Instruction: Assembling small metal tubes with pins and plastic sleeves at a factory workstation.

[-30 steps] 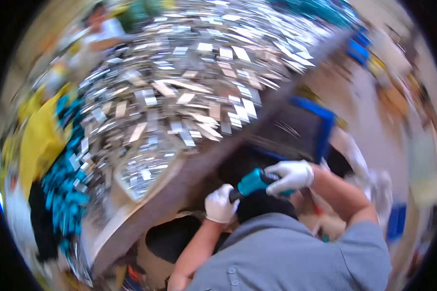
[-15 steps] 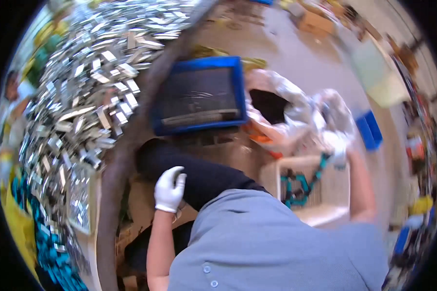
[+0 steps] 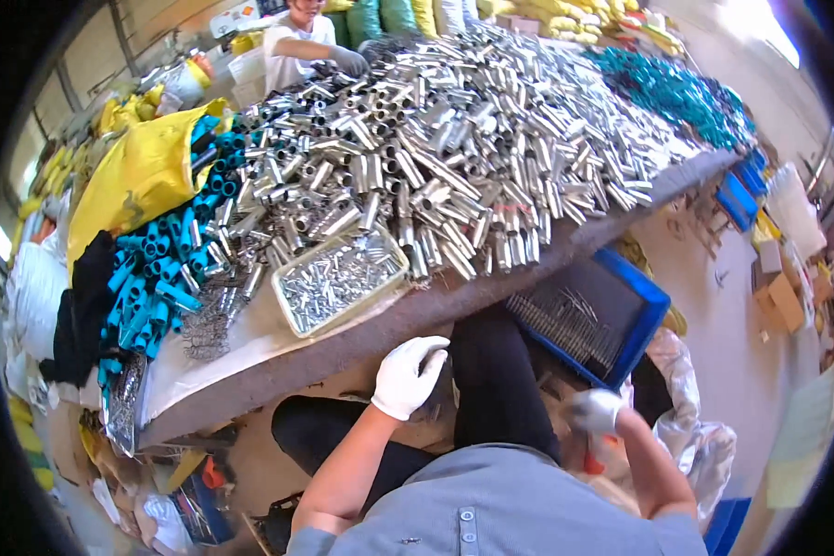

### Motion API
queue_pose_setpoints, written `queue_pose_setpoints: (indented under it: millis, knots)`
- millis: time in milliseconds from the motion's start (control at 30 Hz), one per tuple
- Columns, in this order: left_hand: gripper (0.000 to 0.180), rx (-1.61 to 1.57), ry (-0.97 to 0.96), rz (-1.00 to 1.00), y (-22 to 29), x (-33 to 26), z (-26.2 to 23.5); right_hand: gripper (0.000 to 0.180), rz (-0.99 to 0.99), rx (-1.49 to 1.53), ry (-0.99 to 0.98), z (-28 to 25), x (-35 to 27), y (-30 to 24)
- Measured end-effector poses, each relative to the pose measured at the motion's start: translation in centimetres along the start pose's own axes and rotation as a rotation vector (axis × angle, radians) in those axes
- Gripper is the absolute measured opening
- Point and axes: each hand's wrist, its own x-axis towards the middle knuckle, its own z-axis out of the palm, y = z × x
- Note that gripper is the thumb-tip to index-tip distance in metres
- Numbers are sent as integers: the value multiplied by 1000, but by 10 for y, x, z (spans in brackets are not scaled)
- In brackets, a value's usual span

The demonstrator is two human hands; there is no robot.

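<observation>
My left hand (image 3: 408, 378), in a white glove, hangs over my lap just short of the table edge (image 3: 491, 302). Its thumb stands apart from the fingers and it holds nothing. My right hand (image 3: 591, 410), gloved too, is smeared by motion beside my right knee, near the blue crate (image 3: 653, 301); whether it grips anything does not show. A large heap of shiny metal tubes (image 3: 454, 176) covers the table. At the table's near edge sits a shallow clear tray (image 3: 292, 320) of small metal pieces.
Teal tubes (image 3: 157, 259) spill from a yellow sack (image 3: 125, 181) at left; more teal pieces (image 3: 672, 93) lie at far right. Across the table a co-worker (image 3: 296, 46) reaches a gloved hand into the heap. White bags (image 3: 695, 435) stand at my right.
The view has swung left to face the table. My right hand has moved from the cream basket with teal pieces to beside my knee. My left hand stays empty over my lap.
</observation>
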Motion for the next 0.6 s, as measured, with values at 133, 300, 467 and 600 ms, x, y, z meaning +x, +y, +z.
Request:
queue_pose_setpoints:
  millis: [133,300,467,600]
  knots:
    - [13,-21,117,-26,17,22,-33,19,-227,-41,434,-156,60,-111]
    - [13,187,391,-84,-8,53,-77,22,-416,-272,373,-217,157,-175]
    - [30,503,267,87,-25,130,-88,18,-646,-411,297,-226,217,-214]
    - [34,748,145,48,-57,171,-87,22,-657,-329,363,-275,243,-215]
